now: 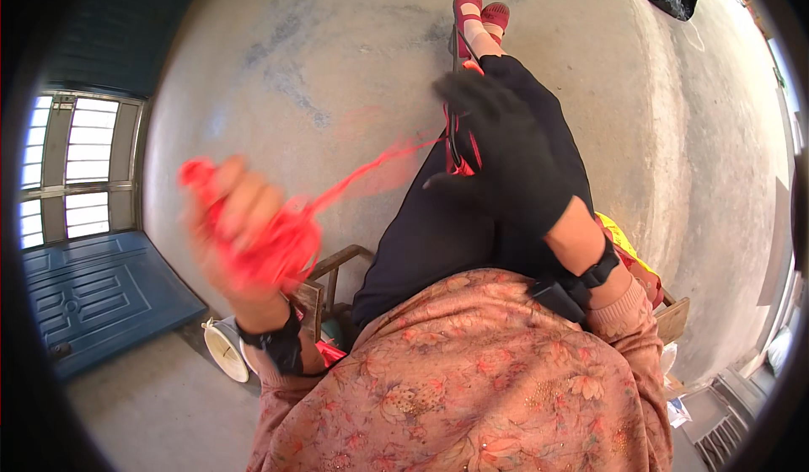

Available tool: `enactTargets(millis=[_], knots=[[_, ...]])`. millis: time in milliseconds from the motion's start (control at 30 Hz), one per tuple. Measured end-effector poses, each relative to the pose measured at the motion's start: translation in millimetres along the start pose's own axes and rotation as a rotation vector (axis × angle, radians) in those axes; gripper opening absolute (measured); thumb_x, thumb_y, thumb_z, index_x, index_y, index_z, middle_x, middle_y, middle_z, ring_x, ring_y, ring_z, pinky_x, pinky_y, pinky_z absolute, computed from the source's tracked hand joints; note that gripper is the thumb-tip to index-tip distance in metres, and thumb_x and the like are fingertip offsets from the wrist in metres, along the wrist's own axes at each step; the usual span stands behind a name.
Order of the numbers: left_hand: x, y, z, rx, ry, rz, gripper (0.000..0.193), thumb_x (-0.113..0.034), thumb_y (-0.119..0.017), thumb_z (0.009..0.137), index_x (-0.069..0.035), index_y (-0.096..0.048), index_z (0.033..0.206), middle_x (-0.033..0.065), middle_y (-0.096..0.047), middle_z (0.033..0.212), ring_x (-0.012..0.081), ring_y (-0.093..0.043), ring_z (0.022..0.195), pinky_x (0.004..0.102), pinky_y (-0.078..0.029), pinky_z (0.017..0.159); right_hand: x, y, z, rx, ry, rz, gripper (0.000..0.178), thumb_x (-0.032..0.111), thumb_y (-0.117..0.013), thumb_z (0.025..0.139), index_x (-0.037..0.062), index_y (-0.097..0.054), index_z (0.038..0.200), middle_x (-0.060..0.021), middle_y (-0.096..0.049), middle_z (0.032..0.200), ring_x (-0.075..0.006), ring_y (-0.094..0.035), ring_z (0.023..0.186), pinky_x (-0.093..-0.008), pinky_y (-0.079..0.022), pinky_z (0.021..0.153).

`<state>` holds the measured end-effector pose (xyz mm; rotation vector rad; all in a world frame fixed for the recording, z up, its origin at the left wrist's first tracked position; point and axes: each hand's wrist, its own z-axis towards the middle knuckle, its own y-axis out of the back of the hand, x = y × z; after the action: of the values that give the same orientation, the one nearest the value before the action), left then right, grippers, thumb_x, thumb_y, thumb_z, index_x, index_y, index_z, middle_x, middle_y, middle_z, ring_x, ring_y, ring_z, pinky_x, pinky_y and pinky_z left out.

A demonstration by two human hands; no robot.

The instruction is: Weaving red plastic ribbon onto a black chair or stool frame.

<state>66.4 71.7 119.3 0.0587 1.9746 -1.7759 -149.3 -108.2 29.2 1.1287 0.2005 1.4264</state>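
My left hand [244, 219] is bare and blurred by motion, its fingers closed round a loose bundle of red cord [291, 249]. From the bundle a red strand [371, 168] runs taut, up and to the right, to a narrow black frame [456, 126] with red cord on it. That frame stands lengthwise over my legs. My right hand [506, 143], in a black glove, grips it with the thumb below and the fingers above. The hand hides much of the frame, and its fingertips are smeared.
My legs stretch forward in dark trousers, ending in crossed red shoes [476, 21] on the concrete floor [337, 50]. A wooden chair part [341, 261] and a white bucket [226, 350] are at my left. A yellow and red bag [625, 244] lies beside my right hip.
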Motion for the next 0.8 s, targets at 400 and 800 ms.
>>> enactTargets(millis=[400, 800], knots=[[7.2, 53.7, 5.6, -0.324, -0.110, 0.842, 0.028, -0.025, -0.058, 0.101, 0.000, -0.057, 0.114, 0.0037, -0.053, 0.076, 0.0130, -0.049, 0.066, 0.0280, -0.042, 0.060, 20.4, 69.4, -54.0, 0.378, -0.665, 1.305, 0.015, 0.009, -0.060, 0.095, -0.0035, -0.068, 0.093, -0.0078, -0.067, 0.082, -0.0146, -0.065, 0.078, -0.0288, -0.052, 0.073], [155.7, 72.1, 49.0, -0.123, -0.094, 1.601, 0.025, -0.014, -0.082, 0.077, -0.005, -0.063, 0.090, -0.0027, -0.061, 0.071, 0.0048, -0.053, 0.065, 0.0252, -0.046, 0.060, 37.1, 81.0, -81.6, 0.146, -0.905, 1.598, 0.012, 0.008, -0.056, 0.094, -0.0006, -0.064, 0.092, -0.0071, -0.064, 0.084, -0.0125, -0.062, 0.074, -0.0293, -0.050, 0.067]])
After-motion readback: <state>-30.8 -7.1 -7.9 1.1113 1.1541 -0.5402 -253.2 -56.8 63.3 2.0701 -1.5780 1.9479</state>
